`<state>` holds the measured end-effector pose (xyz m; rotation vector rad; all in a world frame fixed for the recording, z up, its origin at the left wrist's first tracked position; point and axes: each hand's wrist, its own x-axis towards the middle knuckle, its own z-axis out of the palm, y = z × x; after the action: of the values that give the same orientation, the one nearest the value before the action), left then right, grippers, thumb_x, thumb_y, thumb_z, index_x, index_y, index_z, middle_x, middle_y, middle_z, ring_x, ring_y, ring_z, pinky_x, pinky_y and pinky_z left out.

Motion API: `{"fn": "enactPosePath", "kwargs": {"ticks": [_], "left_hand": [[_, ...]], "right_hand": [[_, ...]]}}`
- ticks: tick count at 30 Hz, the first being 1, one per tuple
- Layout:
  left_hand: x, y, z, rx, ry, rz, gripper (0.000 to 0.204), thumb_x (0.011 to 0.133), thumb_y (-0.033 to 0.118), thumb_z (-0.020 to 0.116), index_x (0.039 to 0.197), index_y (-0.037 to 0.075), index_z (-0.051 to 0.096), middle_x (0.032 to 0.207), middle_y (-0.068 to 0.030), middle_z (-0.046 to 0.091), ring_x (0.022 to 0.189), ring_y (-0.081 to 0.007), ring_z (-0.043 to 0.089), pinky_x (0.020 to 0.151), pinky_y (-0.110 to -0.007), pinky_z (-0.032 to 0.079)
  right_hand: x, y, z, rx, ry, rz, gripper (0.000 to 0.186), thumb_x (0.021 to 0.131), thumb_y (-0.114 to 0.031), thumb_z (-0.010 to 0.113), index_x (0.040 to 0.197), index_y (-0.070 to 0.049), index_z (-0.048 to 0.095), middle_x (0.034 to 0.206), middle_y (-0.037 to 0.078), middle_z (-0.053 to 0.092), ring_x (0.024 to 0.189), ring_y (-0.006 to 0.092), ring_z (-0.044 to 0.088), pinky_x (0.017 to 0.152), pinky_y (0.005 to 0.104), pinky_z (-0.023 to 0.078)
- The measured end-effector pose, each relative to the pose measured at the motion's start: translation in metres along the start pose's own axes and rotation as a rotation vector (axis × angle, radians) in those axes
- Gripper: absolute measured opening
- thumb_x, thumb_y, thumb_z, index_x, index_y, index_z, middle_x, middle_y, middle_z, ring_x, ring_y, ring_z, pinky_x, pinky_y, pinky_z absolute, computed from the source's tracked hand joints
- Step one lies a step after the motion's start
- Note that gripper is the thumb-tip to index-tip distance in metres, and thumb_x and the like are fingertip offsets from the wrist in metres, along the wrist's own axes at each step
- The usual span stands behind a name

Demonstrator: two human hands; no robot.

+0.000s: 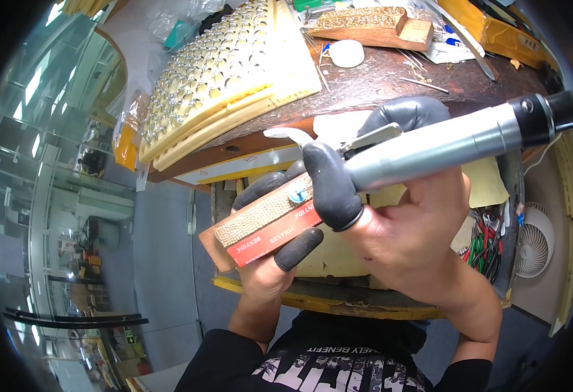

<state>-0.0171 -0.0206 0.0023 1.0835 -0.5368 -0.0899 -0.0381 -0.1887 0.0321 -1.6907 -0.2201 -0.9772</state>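
Note:
My left hand (265, 279) wears black finger covers and is closed round a small wooden block (216, 251). A gold, woven-looking strip (250, 221) lies along the block's top, and its near side is red with print. In my right hand (407, 225), also with black finger covers, is a thick grey rotary handpiece (443, 145) with a metal lever and a black rear end. The handpiece's front end is hidden behind my right fingers. Beside those fingers, a small teal-blue piece (297, 192) shows at the strip's right end. Whether the tool touches it I cannot tell.
Yellow boards (234, 111) with rows of small shiny metal pieces rest on the dark workbench (391, 78). Behind are a wooden block (365, 27) topped with gold pieces and a white round object (347, 53). Below is an open drawer (325, 306) holding coloured-handled tools (486, 245). A white fan (535, 240) stands right.

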Motion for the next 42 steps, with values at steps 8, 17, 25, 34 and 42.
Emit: {"fn": "enactPosePath", "kwargs": {"ticks": [8, 17, 25, 34, 42], "left_hand": [[0.000, 0.009, 0.007, 0.024, 0.081, -0.139, 0.071, 0.073, -0.006, 0.079, 0.134, 0.001, 0.044, 0.139, -0.0217, 0.051, 0.129, -0.0286, 0.052, 0.110, -0.042, 0.042], [0.001, 0.001, -0.002, 0.038, 0.005, -0.033, 0.069, 0.073, -0.007, 0.077, 0.133, 0.001, 0.045, 0.138, -0.0214, 0.052, 0.128, -0.0287, 0.052, 0.110, -0.042, 0.042], [0.001, 0.000, 0.000, 0.020, 0.000, -0.012, 0.069, 0.073, -0.006, 0.078, 0.133, 0.001, 0.045, 0.138, -0.0211, 0.052, 0.128, -0.0283, 0.052, 0.110, -0.042, 0.042], [0.000, 0.000, -0.001, 0.040, 0.019, -0.035, 0.070, 0.073, -0.006, 0.078, 0.134, 0.001, 0.043, 0.138, -0.0212, 0.052, 0.128, -0.0281, 0.052, 0.109, -0.042, 0.042], [0.000, 0.002, 0.001, 0.034, 0.038, -0.035, 0.070, 0.072, -0.007, 0.078, 0.133, 0.001, 0.045, 0.137, -0.0208, 0.053, 0.127, -0.0278, 0.054, 0.108, -0.041, 0.044]], "right_hand": [[0.002, -0.005, 0.001, -0.017, 0.034, 0.013, 0.014, 0.078, 0.000, 0.079, 0.087, 0.006, 0.070, 0.089, 0.008, 0.066, 0.075, 0.0141, 0.067, 0.067, 0.0255, 0.055], [0.003, -0.006, -0.001, -0.013, 0.005, 0.017, 0.013, 0.078, 0.000, 0.079, 0.086, 0.005, 0.071, 0.087, 0.009, 0.067, 0.076, 0.0151, 0.068, 0.067, 0.0261, 0.055], [0.002, -0.004, 0.001, -0.005, 0.040, 0.010, 0.013, 0.078, -0.001, 0.079, 0.085, 0.005, 0.071, 0.087, 0.009, 0.068, 0.075, 0.0143, 0.067, 0.066, 0.0261, 0.055], [0.002, -0.005, 0.000, -0.029, 0.021, 0.010, 0.017, 0.074, -0.002, 0.082, 0.088, 0.003, 0.072, 0.090, 0.007, 0.066, 0.076, 0.0148, 0.067, 0.067, 0.0266, 0.055], [0.003, -0.006, 0.001, -0.041, 0.024, 0.016, 0.019, 0.074, -0.004, 0.082, 0.088, 0.003, 0.072, 0.088, 0.008, 0.068, 0.077, 0.0157, 0.069, 0.068, 0.0270, 0.056]]}}
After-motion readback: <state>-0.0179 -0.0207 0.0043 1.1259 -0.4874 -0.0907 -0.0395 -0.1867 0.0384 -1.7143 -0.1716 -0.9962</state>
